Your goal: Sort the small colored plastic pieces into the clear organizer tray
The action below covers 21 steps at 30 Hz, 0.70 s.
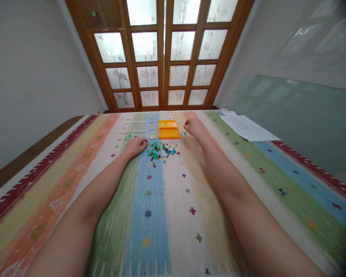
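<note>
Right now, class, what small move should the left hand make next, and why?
Probably the left hand should ease toward the pile and pinch one piece from it: its fingers lie just beside the pile, with the box just beyond.

Near tablecloth (179, 223) gives passage — loose pieces (155, 151) and orange box (168, 134) obstruct beyond.

Place: domestic interior, most likely a home; exact function uncertain. Evidence as follows. Doors (161, 69): brown wood, set with small panes (147, 77), frosted, bearing bamboo and other plant motifs, bright light behind. Cloth (150, 238): household type, broad stripes in green, blue, orange, yellow, dark red; small crosses, stars, trees and animals. Walls (37, 65): pale, plain, right one glossy. Panel (294, 111), right side: greenish, reflective, corner rounded.
</note>
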Tool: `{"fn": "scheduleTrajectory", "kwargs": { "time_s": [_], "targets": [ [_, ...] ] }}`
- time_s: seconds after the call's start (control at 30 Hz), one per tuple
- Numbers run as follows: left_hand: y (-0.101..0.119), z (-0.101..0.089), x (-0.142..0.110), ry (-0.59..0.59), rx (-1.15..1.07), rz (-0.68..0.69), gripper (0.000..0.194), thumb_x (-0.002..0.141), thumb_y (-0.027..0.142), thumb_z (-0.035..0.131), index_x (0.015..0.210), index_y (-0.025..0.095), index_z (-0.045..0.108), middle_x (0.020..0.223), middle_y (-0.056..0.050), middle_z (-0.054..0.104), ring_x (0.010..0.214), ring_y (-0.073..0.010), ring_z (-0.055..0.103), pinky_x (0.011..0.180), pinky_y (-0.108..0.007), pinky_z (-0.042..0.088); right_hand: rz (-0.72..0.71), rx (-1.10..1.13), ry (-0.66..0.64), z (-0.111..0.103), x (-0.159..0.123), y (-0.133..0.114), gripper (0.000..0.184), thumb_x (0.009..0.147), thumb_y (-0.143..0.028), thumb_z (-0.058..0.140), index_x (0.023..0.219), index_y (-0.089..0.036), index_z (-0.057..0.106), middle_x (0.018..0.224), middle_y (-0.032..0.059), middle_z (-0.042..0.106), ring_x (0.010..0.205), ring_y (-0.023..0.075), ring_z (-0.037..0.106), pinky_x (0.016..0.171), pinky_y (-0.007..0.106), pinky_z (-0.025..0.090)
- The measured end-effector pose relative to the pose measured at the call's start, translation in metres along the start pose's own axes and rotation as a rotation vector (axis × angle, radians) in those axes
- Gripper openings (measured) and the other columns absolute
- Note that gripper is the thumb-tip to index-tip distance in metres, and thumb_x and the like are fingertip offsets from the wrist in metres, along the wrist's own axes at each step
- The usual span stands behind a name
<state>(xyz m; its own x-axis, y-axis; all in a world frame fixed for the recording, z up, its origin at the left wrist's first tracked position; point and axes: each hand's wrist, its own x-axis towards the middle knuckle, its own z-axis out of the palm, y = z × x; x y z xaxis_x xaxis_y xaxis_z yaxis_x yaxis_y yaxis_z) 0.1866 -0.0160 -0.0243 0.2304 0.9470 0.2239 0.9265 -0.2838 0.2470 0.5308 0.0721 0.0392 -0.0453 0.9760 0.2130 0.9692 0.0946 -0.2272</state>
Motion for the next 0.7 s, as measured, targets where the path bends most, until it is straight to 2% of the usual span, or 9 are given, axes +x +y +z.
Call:
{"fn": "scheduleTrajectory", "kwargs": {
  "time_s": [0.2, 0.4, 0.53, 0.7],
  "targets": [
    [-0.001, 0.001, 0.001, 0.006, -0.004, 0.012, 0.033, 0.097, 0.044, 0.051, 0.106, 0.025, 0.077, 0.090, -0.005, 0.076, 0.084, -0.0224, 0.067, 0.073, -0.030, 0.043, 0.010, 0.010, -0.022, -0.002, 0.002, 0.006, 0.024, 0.094, -0.029, 0.059, 0.107, -0.022, 0.077, 0.114, 0.0103, 0.076, 0.104, 0.0239, 0.066, 0.080, 0.028, 0.046],
    [-0.001, 0.000, 0.001, 0.001, 0.005, 0.007, 0.033, 0.097, 0.045, 0.051, 0.105, 0.025, 0.076, 0.090, -0.005, 0.075, 0.084, -0.0222, 0.067, 0.072, -0.030, 0.043, -0.081, 0.041, -0.056, -0.010, -0.003, -0.008, 0.026, 0.093, -0.028, 0.058, 0.109, -0.021, 0.078, 0.108, 0.0098, 0.077, 0.098, 0.0226, 0.066, 0.079, 0.027, 0.044],
    [0.000, 0.000, 0.000, 0.008, 0.004, 0.000, 0.032, 0.097, 0.045, 0.052, 0.104, 0.026, 0.077, 0.090, -0.005, 0.075, 0.084, -0.0222, 0.067, 0.072, -0.030, 0.043, -0.297, 0.107, -0.148, -0.009, -0.018, -0.037, 0.029, 0.094, -0.028, 0.057, 0.112, -0.018, 0.078, 0.103, 0.0085, 0.076, 0.088, 0.0195, 0.065, 0.074, 0.026, 0.040],
    [0.000, 0.000, 0.001, 0.006, 0.003, -0.007, 0.033, 0.096, 0.045, 0.052, 0.106, 0.026, 0.077, 0.089, -0.004, 0.075, 0.082, -0.0217, 0.067, 0.072, -0.029, 0.043, -0.663, 0.168, -0.373, 0.009, -0.046, -0.080, 0.026, 0.092, -0.027, 0.060, 0.110, -0.019, 0.078, 0.094, 0.0042, 0.075, 0.081, 0.0159, 0.061, 0.070, 0.024, 0.037]
  ]
}}
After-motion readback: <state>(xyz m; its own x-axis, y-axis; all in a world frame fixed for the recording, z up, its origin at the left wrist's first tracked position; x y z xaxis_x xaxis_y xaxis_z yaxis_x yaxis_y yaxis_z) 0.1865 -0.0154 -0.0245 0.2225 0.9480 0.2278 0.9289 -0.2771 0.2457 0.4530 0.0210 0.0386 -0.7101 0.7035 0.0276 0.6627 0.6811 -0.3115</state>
